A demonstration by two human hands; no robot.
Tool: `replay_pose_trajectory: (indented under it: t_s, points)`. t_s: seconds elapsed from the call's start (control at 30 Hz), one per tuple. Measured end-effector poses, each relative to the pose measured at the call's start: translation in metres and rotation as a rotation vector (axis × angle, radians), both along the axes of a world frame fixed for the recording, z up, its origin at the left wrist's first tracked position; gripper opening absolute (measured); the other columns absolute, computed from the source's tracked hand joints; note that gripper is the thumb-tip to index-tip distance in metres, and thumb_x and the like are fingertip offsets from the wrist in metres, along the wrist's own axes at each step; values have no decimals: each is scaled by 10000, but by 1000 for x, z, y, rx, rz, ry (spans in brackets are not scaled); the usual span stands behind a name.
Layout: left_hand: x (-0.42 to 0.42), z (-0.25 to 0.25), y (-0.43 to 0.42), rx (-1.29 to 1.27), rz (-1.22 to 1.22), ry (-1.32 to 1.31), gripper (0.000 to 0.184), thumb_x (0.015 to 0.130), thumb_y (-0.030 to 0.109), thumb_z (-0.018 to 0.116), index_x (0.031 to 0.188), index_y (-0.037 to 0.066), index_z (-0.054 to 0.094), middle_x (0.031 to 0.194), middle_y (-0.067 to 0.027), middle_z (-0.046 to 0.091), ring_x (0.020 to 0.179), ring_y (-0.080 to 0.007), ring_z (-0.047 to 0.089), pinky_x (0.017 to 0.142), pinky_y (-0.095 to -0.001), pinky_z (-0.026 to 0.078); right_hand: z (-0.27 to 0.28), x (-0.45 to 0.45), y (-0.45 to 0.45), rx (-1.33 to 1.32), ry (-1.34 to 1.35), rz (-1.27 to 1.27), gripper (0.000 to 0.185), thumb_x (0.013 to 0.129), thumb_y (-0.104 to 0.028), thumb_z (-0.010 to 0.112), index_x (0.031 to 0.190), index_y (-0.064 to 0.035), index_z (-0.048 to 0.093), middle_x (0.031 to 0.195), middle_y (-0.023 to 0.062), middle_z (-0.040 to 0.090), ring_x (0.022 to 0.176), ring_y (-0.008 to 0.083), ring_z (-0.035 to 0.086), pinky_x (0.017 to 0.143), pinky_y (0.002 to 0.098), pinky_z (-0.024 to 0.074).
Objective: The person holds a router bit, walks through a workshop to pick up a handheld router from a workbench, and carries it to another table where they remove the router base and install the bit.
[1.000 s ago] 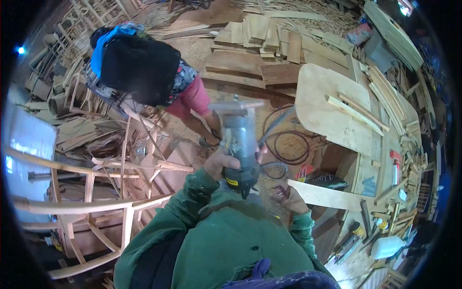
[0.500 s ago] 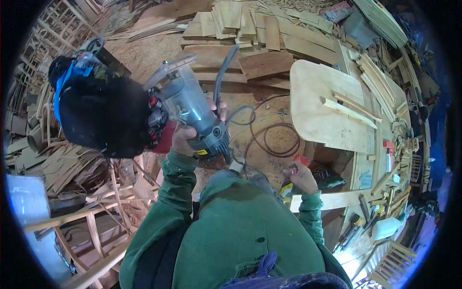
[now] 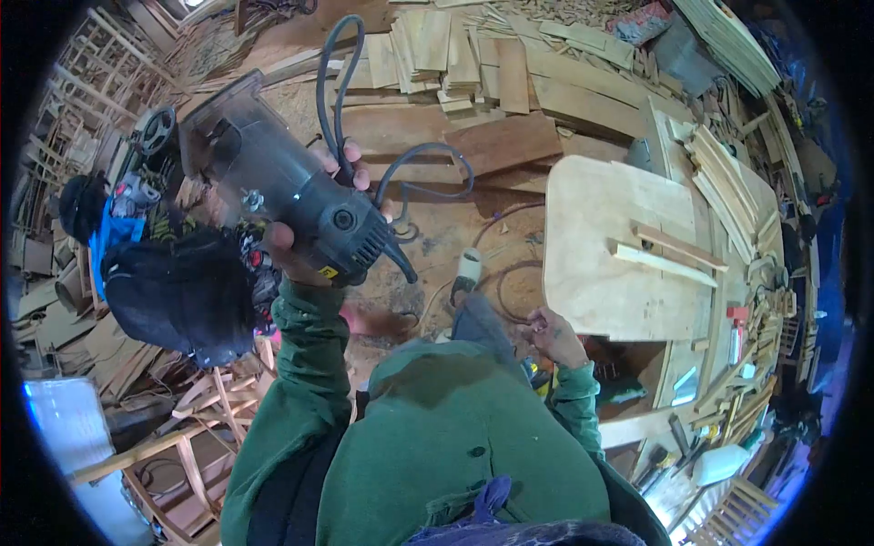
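My left hand (image 3: 296,259) is wrapped round a trim router (image 3: 323,223) with a dark motor body and a clear plastic base. The router is tilted, its base pointing to the upper left, and fingers show on its far side. From it a dark power cord (image 3: 330,82) loops upward, then down to the right. My right hand (image 3: 557,338) is beside the near edge of a pale plywood panel (image 3: 592,273). Its fingers are curled in; whatever they may hold is too small or hidden to make out.
Another person in dark clothes (image 3: 177,296) bends at the left. Two wood strips (image 3: 665,264) lie on the panel. Stacked boards (image 3: 428,55) stand ahead, a reddish hose (image 3: 510,282) lies on the dusty floor, and wooden frames (image 3: 196,464) are at lower left. A white bottle (image 3: 719,464) lies at right.
My left hand has carried the router up and to the left, and its cord has swung with it. My right hand has moved slightly left. A foot has stepped forward.
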State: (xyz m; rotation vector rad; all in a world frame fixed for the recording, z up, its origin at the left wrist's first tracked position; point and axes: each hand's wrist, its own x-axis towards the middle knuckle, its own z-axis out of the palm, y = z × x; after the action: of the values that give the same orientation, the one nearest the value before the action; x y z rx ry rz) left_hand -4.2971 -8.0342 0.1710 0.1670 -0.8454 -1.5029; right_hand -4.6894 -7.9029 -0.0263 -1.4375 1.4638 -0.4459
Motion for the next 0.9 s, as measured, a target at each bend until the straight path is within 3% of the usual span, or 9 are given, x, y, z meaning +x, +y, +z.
replay_pose_trajectory:
  t_s: [0.13,0.3,0.37,0.53,0.8,0.9]
  points:
    - [-14,-7,-74,-70,-23,-30,873,650,481,900,1312,56,520,1366,-149,434,1167,-275,540,883,-546,552,10,1,-71,231,-325,-159,301,920,-116,778,1155,-15,620,820,20,635,770,129,647,720,307,554]
    - [-38,0,-174,-12,-68,-101,871,657,459,913,1311,46,513,1362,-158,457,1187,-277,547,857,-528,555,-3,-16,-149,222,-388,-123,273,952,-119,743,1168,-5,623,861,30,669,804,127,663,722,292,552]
    - [-51,1,-203,0,-48,-101,887,659,468,917,1315,42,500,1369,-162,455,1192,-277,546,871,-533,569,26,-17,-190,255,-533,-158,306,959,-127,740,1200,5,608,857,25,665,802,120,655,713,276,551]
    - [-59,10,-273,-14,-142,-106,912,658,483,930,1317,41,481,1379,-165,441,1209,-290,539,936,-571,596,36,-31,-256,336,-501,-193,369,949,-160,766,1238,-6,596,909,37,673,790,106,636,724,260,541]
    - [-51,-15,-401,-33,-141,-100,909,646,487,937,1313,58,493,1392,-139,435,1205,-272,534,891,-533,563,39,-15,-379,389,-445,-192,360,971,-150,732,1252,6,569,905,-32,580,849,68,550,743,222,464]
    - [-46,-21,-463,45,-140,-40,895,644,461,934,1317,60,500,1391,-131,427,1205,-265,526,895,-532,561,29,-3,-451,259,-304,-103,346,959,-217,741,1222,-27,620,902,17,634,837,115,614,763,285,512]
